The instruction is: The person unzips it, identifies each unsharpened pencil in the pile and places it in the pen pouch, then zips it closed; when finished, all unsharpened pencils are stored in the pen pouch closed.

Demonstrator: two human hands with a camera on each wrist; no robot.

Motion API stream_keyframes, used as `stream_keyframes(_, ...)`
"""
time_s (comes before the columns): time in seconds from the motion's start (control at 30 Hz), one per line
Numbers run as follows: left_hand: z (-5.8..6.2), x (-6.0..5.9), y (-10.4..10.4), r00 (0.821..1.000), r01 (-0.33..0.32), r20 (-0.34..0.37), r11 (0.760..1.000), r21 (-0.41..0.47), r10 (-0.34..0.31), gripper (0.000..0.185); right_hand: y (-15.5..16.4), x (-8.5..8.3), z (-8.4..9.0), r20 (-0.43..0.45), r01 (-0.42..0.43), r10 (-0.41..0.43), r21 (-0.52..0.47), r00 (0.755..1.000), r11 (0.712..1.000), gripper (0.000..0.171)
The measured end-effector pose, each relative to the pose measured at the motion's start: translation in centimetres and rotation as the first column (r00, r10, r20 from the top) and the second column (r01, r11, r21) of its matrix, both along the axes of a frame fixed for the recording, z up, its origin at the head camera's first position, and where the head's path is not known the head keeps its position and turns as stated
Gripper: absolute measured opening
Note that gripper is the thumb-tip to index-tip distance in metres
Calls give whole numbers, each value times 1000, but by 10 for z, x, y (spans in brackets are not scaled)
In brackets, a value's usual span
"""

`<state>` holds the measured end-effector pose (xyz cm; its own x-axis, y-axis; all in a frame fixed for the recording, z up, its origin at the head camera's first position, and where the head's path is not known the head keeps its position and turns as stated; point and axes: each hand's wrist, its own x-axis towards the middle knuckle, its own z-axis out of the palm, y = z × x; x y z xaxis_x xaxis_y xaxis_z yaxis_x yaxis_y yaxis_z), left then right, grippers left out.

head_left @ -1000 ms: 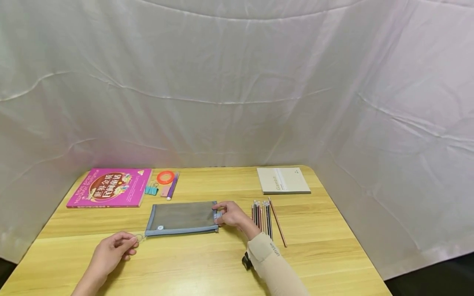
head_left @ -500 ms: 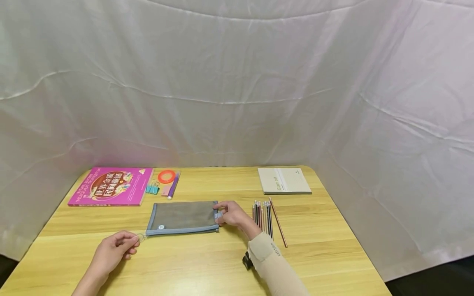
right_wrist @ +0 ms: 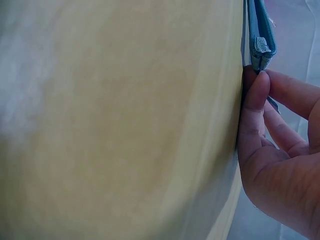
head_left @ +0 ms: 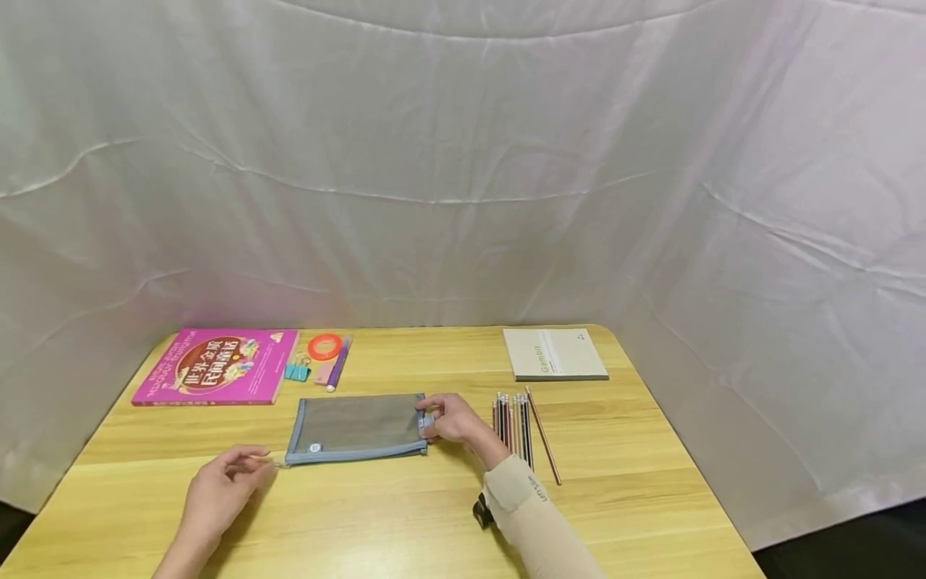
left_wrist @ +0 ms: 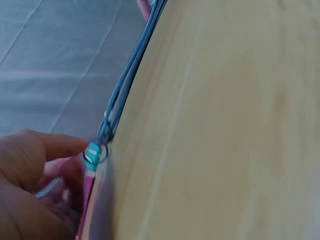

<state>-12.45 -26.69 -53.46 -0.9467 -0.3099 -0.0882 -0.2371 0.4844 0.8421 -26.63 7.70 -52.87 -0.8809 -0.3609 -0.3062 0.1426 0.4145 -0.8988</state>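
Nearest to me, on my right arm, is the beige sleeve (head_left: 538,523) with some lettering, and a small black object (head_left: 482,511) sits at its inner side. On the left, my left hand (head_left: 220,489) is low over the wooden table (head_left: 376,523), its fingers loosely bent and the thumb apart from the index finger. The fingertips are just beside a small ring (left_wrist: 106,153) at the near left corner of the pouch; whether they touch it, I cannot tell. With my right hand (head_left: 452,420) I am pinching the right end of the pouch between thumb and index finger.

The pouch (head_left: 358,426) lies on the table between my two hands; it is grey and see-through, with blue edges and a round white badge (head_left: 314,448) close to the ring. To the right of my wrist there is a row of pencils (head_left: 512,426), side by side, and one reddish pencil (head_left: 544,438) lies slanted at the right of them.

Farther, on the left, a purple marker (head_left: 338,370) lies upon a pink pad (head_left: 321,375), near the orange roll (head_left: 313,347) and the teal clips (head_left: 297,372). Beside these is a magenta book (head_left: 217,367); at the far right lies a pale notebook (head_left: 560,354). Behind everything hangs a greyish cloth (head_left: 463,201) with creases
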Motion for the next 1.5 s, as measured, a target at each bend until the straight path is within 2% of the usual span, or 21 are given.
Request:
stream_keyframes(0.07,2,-2,9,993,10,-118,995,-104,-23,32,0,0,0,1,-4,4,1,1000,1000,48)
stream_keyframes(0.13,4,-7,18,970,61,-222,982,-181,-101,37,0,0,1,4,-4,4,0,1000,1000,48)
stream_keyframes(0.2,4,-15,26,942,145,-264,959,-243,-209,42,1,0,1,7,-1,1,0,1000,1000,48)
stream_keyframes(0.3,2,-27,36,914,260,-239,924,-279,-329,45,2,0,1,8,3,-3,1,1000,1000,48)
stream_keyframes(0.4,0,-37,41,908,311,-188,903,-297,-375,45,2,0,1,4,-1,1,4,1000,1000,48)
stream_keyframes(0.53,-3,-43,43,912,315,-163,897,-311,-377,41,1,0,-1,-6,-17,17,9,1000,1000,47)
stream_keyframes(0.73,-4,-43,41,914,325,-159,908,-266,-374,27,1,0,0,7,-1,1,-6,1000,1000,48)
stream_keyframes(0.9,-3,-44,42,917,329,-142,907,-263,-374,17,1,-1,-1,10,5,-4,-27,1000,1000,50)
stream_keyframes(1.2,1,-49,45,899,393,-68,865,-311,-433,12,3,-1,-1,21,-12,12,-30,1000,999,50)
stream_keyframes(1.37,3,-50,44,873,436,-59,831,-345,-483,7,5,0,0,40,-17,20,-68,999,998,50)
stream_keyframes(1.43,4,-52,43,851,471,-57,808,-353,-521,3,6,0,2,41,-27,30,-82,999,996,51)
stream_keyframes(1.5,6,-53,42,821,518,-55,781,-347,-569,3,8,1,2,33,-33,36,-91,999,995,51)
